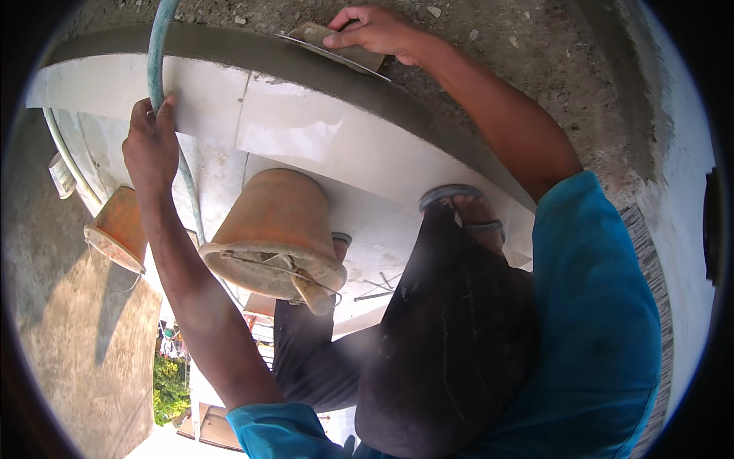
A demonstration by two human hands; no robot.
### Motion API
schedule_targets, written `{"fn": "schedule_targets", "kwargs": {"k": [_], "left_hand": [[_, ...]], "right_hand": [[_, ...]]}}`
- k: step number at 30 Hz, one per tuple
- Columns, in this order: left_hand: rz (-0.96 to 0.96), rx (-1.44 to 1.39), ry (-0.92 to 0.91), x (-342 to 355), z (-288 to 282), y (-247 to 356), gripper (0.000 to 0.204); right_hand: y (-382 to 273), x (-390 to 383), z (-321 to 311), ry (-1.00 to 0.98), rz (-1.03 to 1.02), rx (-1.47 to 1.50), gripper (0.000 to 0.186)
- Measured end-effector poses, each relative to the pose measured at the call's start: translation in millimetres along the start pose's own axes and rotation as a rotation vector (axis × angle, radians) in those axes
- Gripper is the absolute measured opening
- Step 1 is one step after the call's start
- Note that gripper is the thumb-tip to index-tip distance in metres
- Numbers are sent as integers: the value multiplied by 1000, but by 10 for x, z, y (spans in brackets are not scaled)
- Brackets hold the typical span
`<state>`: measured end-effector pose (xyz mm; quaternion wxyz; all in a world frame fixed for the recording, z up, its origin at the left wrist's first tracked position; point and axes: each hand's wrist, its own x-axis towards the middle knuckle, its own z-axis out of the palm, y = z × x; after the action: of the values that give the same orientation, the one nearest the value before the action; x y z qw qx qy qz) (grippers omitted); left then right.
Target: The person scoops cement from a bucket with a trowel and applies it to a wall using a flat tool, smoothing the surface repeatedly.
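My left hand [153, 144] is closed around a green hose [158, 53], which runs up past the top edge of the view and trails down behind my forearm. In my right hand [378, 34] is a flat plastering float [358, 57], gripped between thumb and fingers. Its long edge lies along a band of smooth wet mortar [222, 43] that follows the top of a pale tiled ledge [306, 115]. Between my forearms stands an orange, mortar-stained bucket [267, 203]. A wire handle and a tool's wooden handle [312, 292] show at its mouth.
Rough, pebbly ground [497, 38] stretches beyond the mortar band. A smaller orange bucket [122, 226] and a light pipe [69, 153] are at the left. My sandalled foot [470, 210] rests by the ledge, and a white wall [688, 214] rises at the right.
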<state>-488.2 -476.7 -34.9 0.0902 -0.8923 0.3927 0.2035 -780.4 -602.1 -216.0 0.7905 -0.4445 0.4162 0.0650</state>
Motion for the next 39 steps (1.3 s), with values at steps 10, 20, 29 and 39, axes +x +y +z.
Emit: {"fn": "schedule_targets", "kwargs": {"k": [10,20,29,39], "left_hand": [[-25,25,-11,7,3,47,40],[17,-12,7,21,7,-1,41],[44,-8,29,30,20,-24,42],[35,21,-58,124,-193,-89,55]], "right_hand": [[-628,-484,339,-45,-127,-24,58],[-540,56,136,67,-47,-47,43],[-797,-353,356,-143,-206,82,41],[-956,558,8,-540,-563,137,51]]}}
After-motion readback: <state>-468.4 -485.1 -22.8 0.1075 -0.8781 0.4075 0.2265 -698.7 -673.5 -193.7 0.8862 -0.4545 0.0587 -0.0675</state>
